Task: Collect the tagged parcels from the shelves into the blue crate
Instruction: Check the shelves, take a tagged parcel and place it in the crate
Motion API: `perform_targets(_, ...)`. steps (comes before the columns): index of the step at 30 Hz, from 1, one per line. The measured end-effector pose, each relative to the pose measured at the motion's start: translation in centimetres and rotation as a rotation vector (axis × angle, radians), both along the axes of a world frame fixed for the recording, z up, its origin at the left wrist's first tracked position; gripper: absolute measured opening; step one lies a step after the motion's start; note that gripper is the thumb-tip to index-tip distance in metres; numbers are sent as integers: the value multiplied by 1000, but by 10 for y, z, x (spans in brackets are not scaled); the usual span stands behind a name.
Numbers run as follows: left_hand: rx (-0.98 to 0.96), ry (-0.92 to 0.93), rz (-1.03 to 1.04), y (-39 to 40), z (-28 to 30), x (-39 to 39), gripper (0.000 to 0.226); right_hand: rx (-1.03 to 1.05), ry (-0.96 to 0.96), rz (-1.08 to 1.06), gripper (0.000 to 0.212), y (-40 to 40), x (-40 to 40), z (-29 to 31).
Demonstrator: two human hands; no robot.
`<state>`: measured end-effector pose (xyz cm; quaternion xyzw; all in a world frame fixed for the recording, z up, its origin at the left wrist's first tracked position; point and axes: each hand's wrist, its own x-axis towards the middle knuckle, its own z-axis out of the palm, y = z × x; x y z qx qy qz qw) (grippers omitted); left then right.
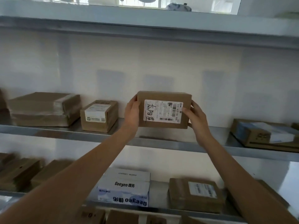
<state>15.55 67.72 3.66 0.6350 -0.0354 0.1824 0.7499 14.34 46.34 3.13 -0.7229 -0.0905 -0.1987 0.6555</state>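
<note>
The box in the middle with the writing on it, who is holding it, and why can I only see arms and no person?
The camera sits on a person's head and looks forward and down, so you see only their own arms. The left hand and the right hand grip the sides of a brown cardboard box, its white label facing us; it seems lifted slightly off the middle shelf. On that shelf also rest a small labelled box, a stack of flat boxes on the left, and another parcel on the right. The shelf below holds white "Deeyeo" boxes and a brown parcel. No blue crate shows here.
</note>
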Motion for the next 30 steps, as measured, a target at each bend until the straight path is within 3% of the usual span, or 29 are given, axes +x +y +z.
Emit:
perform_targets(7, 52, 55, 48, 4, -3, 11, 28, -31, 35, -119, 31, -1, 9, -2)
perform_targets(13, 181, 263, -63, 10, -17, 26, 28, -253, 257, -108, 46, 8, 22, -11)
perform_targets(20, 231, 277, -50, 8, -14, 41, 37, -168, 305, -107, 49, 12, 37, -17)
perform_targets(23, 278, 268, -12, 8, -18, 44, 62, -159, 316, -117, 64, 14, 39, -19)
perform_targets(26, 360, 117, 151, 11, -24, 37, 75, -204, 146, -334, 77, 18, 34, -23)
perform_targets(30, 398, -215, 298, 36, -25, 12, 38, -248, -213, -574, 53, 33, 19, -24)
